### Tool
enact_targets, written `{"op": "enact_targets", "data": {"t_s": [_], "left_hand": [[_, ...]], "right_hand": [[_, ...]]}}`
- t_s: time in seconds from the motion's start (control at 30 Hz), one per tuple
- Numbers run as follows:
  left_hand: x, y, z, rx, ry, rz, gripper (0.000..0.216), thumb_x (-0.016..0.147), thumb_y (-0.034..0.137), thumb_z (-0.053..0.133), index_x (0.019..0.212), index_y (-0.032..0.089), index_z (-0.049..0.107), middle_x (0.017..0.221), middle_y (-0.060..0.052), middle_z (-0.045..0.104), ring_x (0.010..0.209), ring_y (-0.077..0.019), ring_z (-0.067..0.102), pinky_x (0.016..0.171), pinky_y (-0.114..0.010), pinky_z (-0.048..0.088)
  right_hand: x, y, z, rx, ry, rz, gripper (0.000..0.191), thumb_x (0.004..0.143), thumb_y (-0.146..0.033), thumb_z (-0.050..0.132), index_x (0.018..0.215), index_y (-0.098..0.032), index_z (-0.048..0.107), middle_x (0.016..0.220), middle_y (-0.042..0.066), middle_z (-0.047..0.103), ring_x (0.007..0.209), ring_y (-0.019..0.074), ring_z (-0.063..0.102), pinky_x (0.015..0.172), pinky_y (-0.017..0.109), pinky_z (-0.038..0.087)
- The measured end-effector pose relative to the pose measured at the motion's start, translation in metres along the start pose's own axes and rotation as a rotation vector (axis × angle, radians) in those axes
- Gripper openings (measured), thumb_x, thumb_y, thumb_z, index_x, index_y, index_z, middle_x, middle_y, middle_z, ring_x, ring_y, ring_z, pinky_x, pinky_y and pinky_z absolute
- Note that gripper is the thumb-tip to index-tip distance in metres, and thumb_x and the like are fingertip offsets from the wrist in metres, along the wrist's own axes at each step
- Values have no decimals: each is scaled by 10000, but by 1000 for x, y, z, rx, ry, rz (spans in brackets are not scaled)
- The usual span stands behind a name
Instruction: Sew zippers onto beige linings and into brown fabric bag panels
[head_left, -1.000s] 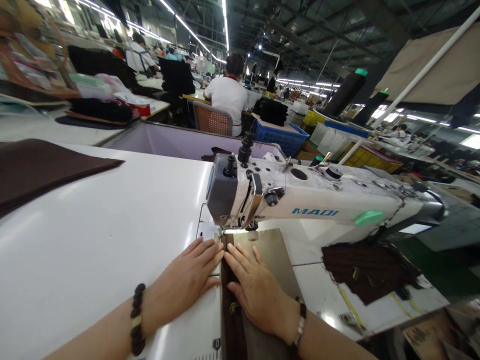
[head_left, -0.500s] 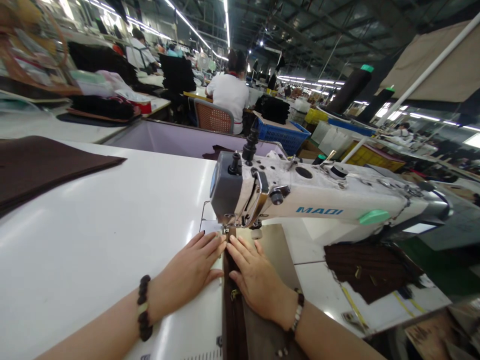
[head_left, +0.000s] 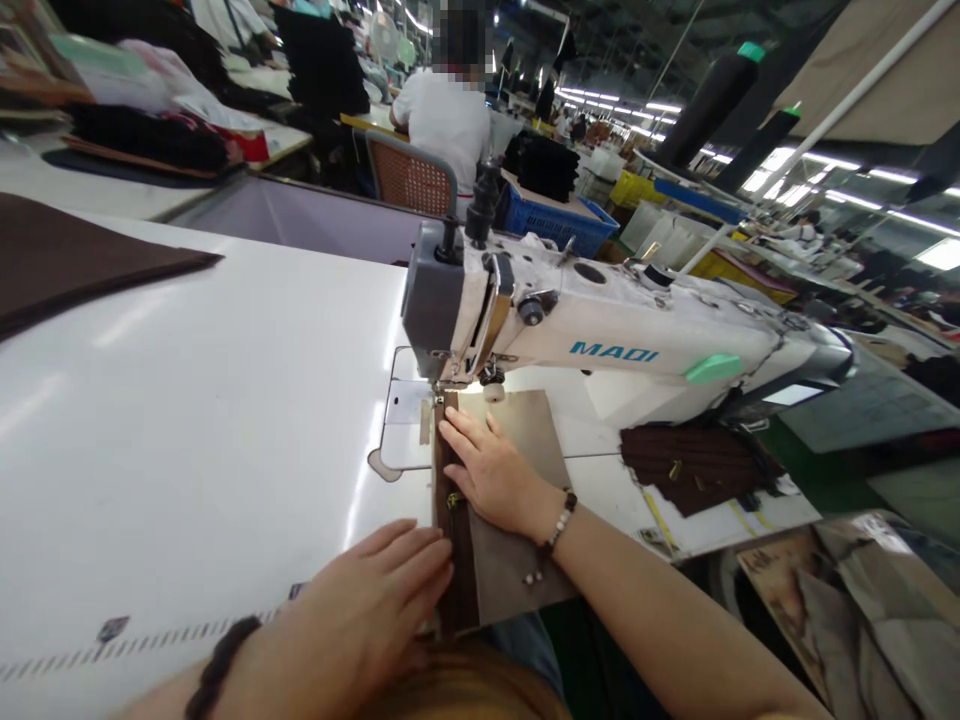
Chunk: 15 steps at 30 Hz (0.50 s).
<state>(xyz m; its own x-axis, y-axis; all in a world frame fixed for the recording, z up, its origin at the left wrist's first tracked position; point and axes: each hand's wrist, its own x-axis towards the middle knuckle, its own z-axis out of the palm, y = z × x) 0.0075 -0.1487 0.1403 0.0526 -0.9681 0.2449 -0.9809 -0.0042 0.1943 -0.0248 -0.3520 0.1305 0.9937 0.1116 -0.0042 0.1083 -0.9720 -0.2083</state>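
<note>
A dark brown zipper strip [head_left: 459, 565] with a gold-coloured slider lies along the edge of a taupe fabric panel [head_left: 517, 570]. Its far end is under the presser foot of a white sewing machine [head_left: 637, 330]. My right hand [head_left: 495, 470] rests flat on the strip and panel, fingers stretched toward the needle area. Lower down, my left hand [head_left: 375, 600] lies over the near end of the strip, its fingers extended and touching the left edge. The left thumb is hidden.
A stack of brown fabric [head_left: 75, 265] lies at the left of the white table [head_left: 187, 430]. More brown zipper strips [head_left: 690, 465] are heaped right of the machine. Beyond the table are a lilac bin [head_left: 322, 220], a blue crate [head_left: 555, 220] and a seated person in white [head_left: 446, 120].
My left hand has slid from beside the presser foot back toward me, to the strip's near end. The right hand remains flat on the fabric. The view has tilted downward.
</note>
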Motion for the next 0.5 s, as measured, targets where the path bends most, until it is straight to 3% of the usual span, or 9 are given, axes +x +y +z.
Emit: {"op": "enact_targets", "data": {"t_s": [0.13, 0.33, 0.5], "left_hand": [[-8, 22, 12, 54, 103, 14, 208, 907, 200, 501, 1078, 166, 614, 1099, -51, 653, 990, -196, 583, 942, -344, 449], [-7, 21, 8, -26, 177, 68, 202, 949, 203, 427, 1006, 204, 621, 905, -30, 661, 877, -153, 572, 877, -263, 473], [-9, 23, 26, 3, 214, 32, 197, 949, 192, 424, 869, 190, 605, 792, -22, 624, 784, -152, 554, 814, -257, 488]], "right_hand": [[-1, -1, -2, 15, 17, 6, 487, 953, -286, 394, 1406, -112, 355, 1507, 96, 215, 1392, 215, 195, 1146, 469, 207], [-1, -3, -3, 40, 7, 11, 491, 931, -242, 400, 1404, -115, 359, 1505, 76, 223, 1398, 214, 181, 1145, 478, 207], [-2, -3, -3, 65, 46, 21, 554, 891, -212, 435, 1421, -101, 319, 1496, 73, 248, 1392, 200, 203, 1159, 470, 179]]}}
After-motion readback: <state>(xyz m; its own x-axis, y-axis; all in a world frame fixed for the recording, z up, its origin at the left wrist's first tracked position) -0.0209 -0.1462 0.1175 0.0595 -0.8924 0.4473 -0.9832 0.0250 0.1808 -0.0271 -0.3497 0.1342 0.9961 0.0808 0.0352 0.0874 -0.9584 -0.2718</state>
